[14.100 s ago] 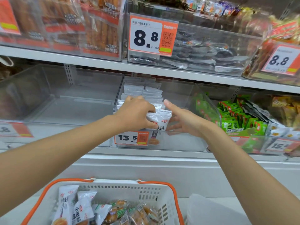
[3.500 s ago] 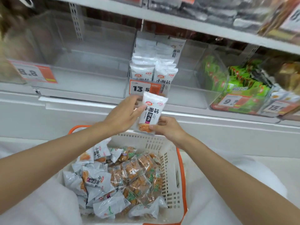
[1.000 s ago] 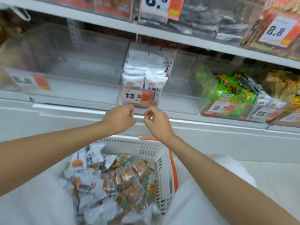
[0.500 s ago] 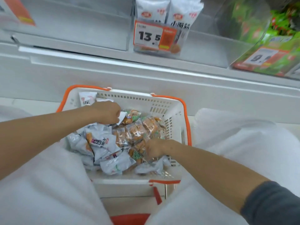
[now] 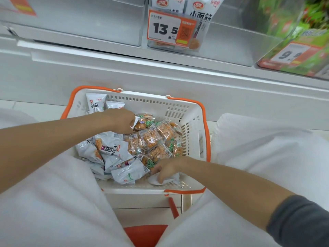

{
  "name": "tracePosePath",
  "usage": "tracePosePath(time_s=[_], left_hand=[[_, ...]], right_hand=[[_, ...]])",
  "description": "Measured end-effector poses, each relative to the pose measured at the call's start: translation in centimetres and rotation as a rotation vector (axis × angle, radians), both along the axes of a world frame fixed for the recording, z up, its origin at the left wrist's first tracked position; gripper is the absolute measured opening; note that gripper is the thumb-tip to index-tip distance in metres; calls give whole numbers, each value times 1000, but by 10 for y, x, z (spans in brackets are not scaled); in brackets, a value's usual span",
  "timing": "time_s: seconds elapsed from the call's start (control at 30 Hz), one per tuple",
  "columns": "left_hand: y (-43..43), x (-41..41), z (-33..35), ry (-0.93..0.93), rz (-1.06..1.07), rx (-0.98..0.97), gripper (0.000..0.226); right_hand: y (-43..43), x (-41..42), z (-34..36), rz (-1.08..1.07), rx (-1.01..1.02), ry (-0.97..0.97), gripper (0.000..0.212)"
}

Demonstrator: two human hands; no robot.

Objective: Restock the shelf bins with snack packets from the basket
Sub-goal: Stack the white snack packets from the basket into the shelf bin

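Both hands are down in the basket [image 5: 193, 122]; left hand [image 5: 118, 120] pinches a white packet [image 5: 136, 120]; right hand [image 5: 167, 168] curls onto another [image 5: 164, 180] at the near wall; the slick foil could slip, or a wrong flavour reach the bin [image 5: 222, 45].

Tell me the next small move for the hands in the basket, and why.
Probably lift the white packet under the right hand up to the bin behind the 13.5 tag. That bin holds matching white packets, and the fingers already rest on this one at the basket front.
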State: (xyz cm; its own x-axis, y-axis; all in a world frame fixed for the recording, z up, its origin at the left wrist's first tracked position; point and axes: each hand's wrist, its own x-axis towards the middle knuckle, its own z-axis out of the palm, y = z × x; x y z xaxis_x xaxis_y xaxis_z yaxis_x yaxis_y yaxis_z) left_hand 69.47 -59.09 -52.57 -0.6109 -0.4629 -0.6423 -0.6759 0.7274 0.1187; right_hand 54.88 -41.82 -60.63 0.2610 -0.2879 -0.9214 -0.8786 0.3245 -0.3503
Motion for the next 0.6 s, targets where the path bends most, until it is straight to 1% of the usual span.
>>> tracePosePath(time_s=[0.07, 0.13, 0.17, 0.2, 0.27, 0.33, 0.37, 0.43, 0.5, 0.53, 0.6], left_hand=[[0, 1, 0, 5, 6, 18, 25], [0, 0, 1, 19, 24, 58, 26], [-1, -1, 3, 26, 41, 84, 28], [-2, -2, 4, 37, 68, 117, 32], [-5, -3, 9, 74, 166, 249, 48], [-8, -4, 16, 130, 301, 467, 67], [-8, -5, 20, 170, 346, 559, 68], [-8, -8, 23, 272, 404, 671, 58], [-8, -12, 22, 354, 445, 707, 45], [-8, -13, 22, 379, 450, 709, 43], [-8, -14, 19, 396, 457, 713, 46]], right_hand=[[1, 2, -1, -21, -75, 10, 44], [-6, 3, 6, -58, -153, -25, 28], [-13, 3, 15, -105, -209, -36, 25], [-24, 0, 26, -168, -289, -33, 30], [-48, -10, 53, -295, -464, -18, 37], [-69, -26, 81, -460, -581, -69, 35], [-76, -32, 94, -528, -629, -98, 35], [-86, -43, 112, -648, -695, -168, 35], [-90, -47, 117, -782, -718, -266, 32], [-91, -48, 114, -818, -740, -278, 32], [-91, -49, 105, -815, -812, -230, 34]])
